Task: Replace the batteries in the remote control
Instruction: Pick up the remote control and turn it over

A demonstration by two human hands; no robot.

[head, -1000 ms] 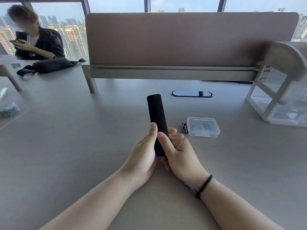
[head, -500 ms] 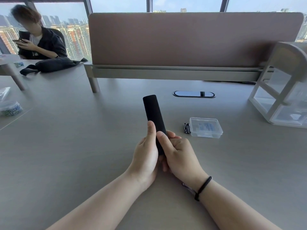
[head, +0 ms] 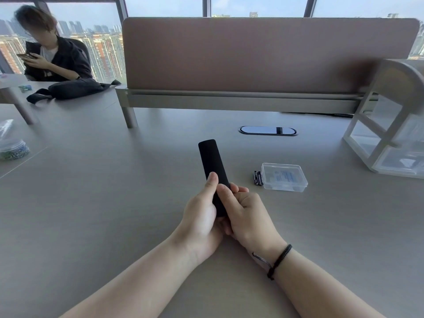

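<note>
We see a wide grey-beige desk before tall windows, with a long brown fabric divider panel standing across its far side. Low over the middle of the desk, both hands hold a slim black plastic remote control, its plain back turned up and its far end pointing away and slightly left. The left hand wraps the near end from the left, thumb laid straight along the back. The right hand curls round the same end from the right, its thumb pressed on the back just beside the left thumb. We cannot tell whether the battery cover has shifted.

To the right of the remote, 2 small black batteries lie side by side, just beside a clear rectangular plastic box with its lid on. A white open-framed plastic organiser stands at the right edge. At far left a seated person holds a phone, a black bag lying on the desk before them.
</note>
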